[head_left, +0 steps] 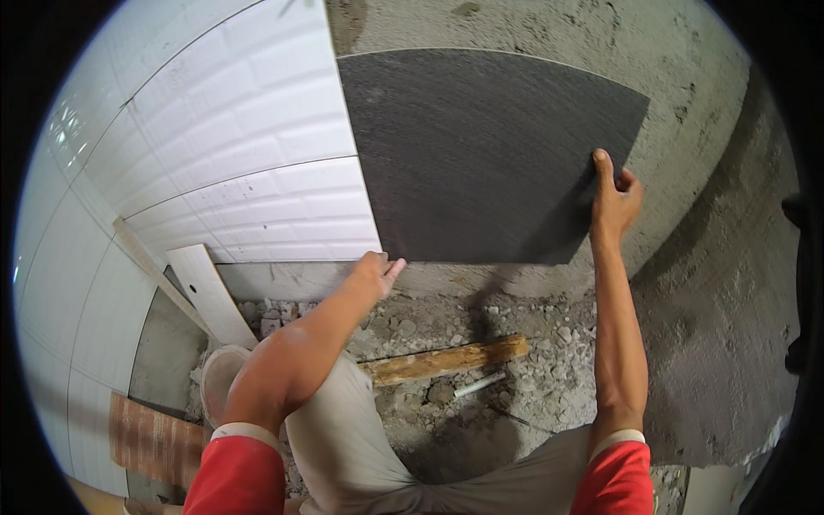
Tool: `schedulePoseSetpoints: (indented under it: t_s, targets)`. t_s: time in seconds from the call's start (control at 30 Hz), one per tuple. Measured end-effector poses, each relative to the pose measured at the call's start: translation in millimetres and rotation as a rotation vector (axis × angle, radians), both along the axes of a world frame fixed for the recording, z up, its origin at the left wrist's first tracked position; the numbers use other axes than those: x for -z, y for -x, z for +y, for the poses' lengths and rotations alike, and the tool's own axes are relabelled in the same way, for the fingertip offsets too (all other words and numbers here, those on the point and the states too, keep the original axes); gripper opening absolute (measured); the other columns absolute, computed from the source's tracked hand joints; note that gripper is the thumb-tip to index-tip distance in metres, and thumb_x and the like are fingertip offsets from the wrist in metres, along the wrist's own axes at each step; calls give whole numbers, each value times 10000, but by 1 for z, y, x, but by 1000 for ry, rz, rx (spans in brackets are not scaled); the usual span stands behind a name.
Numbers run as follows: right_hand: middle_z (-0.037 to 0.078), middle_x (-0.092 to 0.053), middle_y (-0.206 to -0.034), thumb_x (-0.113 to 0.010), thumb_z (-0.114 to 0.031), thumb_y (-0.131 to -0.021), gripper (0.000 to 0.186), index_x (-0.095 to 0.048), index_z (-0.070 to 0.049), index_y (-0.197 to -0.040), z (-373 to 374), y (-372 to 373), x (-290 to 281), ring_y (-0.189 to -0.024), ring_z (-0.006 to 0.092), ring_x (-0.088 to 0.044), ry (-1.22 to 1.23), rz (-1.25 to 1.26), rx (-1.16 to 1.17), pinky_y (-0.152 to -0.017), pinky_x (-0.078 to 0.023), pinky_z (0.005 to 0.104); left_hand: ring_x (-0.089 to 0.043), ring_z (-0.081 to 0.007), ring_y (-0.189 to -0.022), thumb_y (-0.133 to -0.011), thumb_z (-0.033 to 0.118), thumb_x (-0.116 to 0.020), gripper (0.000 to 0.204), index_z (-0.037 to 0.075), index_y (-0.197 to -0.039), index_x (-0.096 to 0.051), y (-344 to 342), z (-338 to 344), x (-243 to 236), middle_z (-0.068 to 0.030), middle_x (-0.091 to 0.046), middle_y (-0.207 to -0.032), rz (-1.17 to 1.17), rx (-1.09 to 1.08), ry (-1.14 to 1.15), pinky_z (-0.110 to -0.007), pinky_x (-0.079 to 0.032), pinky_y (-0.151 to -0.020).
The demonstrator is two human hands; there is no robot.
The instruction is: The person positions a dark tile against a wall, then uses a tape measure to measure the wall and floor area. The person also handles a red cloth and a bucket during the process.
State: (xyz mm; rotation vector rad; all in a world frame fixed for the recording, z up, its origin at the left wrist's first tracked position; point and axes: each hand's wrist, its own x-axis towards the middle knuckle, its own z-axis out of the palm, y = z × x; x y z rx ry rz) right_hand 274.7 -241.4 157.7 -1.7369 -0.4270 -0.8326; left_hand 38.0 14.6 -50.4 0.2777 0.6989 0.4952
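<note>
A large dark grey tile [481, 154] stands against the rough cement wall, its left edge along the white tiles [283, 202]. With the thumb on its front face and the fingers bent behind the edge, my right hand [616, 199] grips the tile's right side. My left hand [379, 270] is closed at its lower left corner, beside the bottom of the white tiling. Part of the left fingers is hidden at the tile's lower edge. Below the tile runs a strip of bare wall.
Broken rubble covers the floor, with a wooden batten [446, 360] and a short white pipe piece [481, 384] on it. A white tile strip [211, 292] leans at the left wall. A brown ribbed piece [154, 438] lies lower left. Rough cement wall [721, 343] rises at right.
</note>
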Motion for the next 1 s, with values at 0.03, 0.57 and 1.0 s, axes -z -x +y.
schedulePoseSetpoints:
  t_s: [0.03,0.57,1.0]
  targets:
    - [191,-560,-1072,-744,-742,-713,961,-605,114,-1128,0,-2,1,-982,280,-563,-5,-7,11,-859,-478,422,-295,-269,-1455,-1051,85,-325,465,-65,-1490,-297,-3,-2,-2,-173,-260,-1598,12,-8,25,-360,-431,-1145]
    - [194,-584,-1005,-773,-733,-682,910,-632,106,-1005,7,-15,3,-957,294,-581,-66,-9,-30,-839,-485,423,-451,-376,-1327,-1042,38,-331,476,-76,-1498,-253,-11,-10,-4,-222,-247,-1572,116,-72,-50,-344,-559,-1027]
    - [194,-575,-1023,-749,-761,-682,1007,-610,138,-1113,2,-5,8,-952,284,-576,-30,-7,-20,-855,-490,415,-403,-341,-1377,-1063,61,-302,464,-53,-1509,-241,1,-12,-17,-205,-247,-1579,162,-64,46,-347,-559,-1030]
